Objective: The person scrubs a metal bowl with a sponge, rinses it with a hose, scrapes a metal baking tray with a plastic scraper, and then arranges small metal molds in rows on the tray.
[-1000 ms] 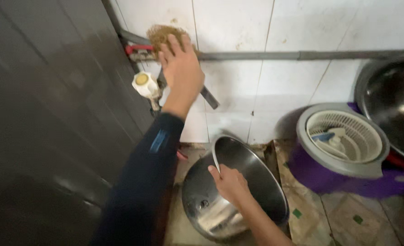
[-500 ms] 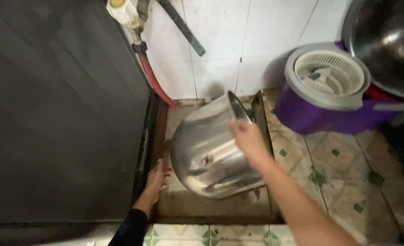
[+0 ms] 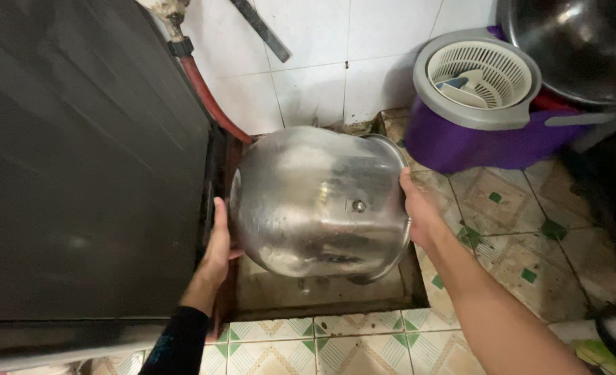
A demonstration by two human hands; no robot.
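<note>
Sideways now, large round-bellied stainless-steel pot (image 3: 318,201), tilted over sunken tiled drain pit (image 3: 336,295), mouth turned right. Left hand (image 3: 218,246) spread flat against curved base; right hand (image 3: 419,215) curled over rim, fingers hidden inside. Step judged as tipping out or rinsing; next calling for firm grip on wet metal. Crowding pot: dark cabinet panel (image 3: 86,160) left, red hose (image 3: 207,101) behind, purple mop bucket (image 3: 475,139) right.
</note>
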